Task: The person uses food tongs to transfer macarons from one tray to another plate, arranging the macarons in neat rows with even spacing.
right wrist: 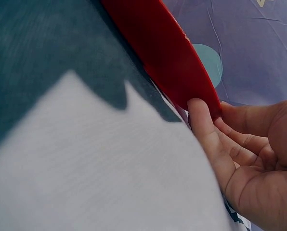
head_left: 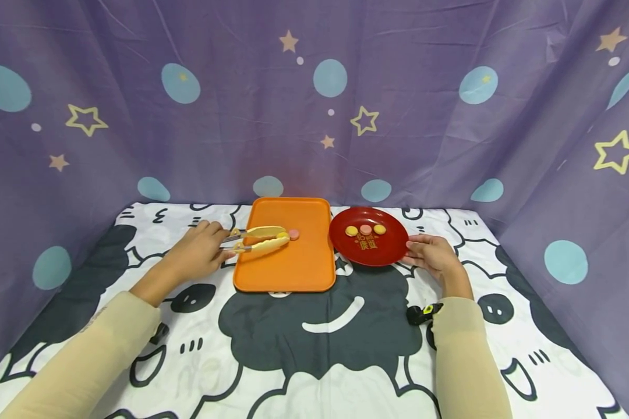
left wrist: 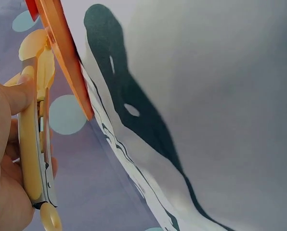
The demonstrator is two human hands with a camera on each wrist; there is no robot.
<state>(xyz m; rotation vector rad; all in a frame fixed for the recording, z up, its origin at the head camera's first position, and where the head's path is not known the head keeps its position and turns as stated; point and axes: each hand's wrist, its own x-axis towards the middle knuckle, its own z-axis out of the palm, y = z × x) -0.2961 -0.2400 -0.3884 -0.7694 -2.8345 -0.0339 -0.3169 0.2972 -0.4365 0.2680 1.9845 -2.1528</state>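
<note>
My left hand grips a pair of tongs with pale yellow tips, reaching over the left side of an orange tray. Near the tong tips, a small yellow macaron-like disc shows between the arms, and a pink one lies just past it on the tray. At the right, my right hand pinches the edge of a red plate, thumb and fingers at the rim. On the plate, a pink disc sits in a row between two yellow discs.
Tray and plate stand side by side at the back of a table covered by a black-and-white cartoon cloth. A purple curtain with stars and blue dots hangs behind and at both sides. A small black item is by the right sleeve.
</note>
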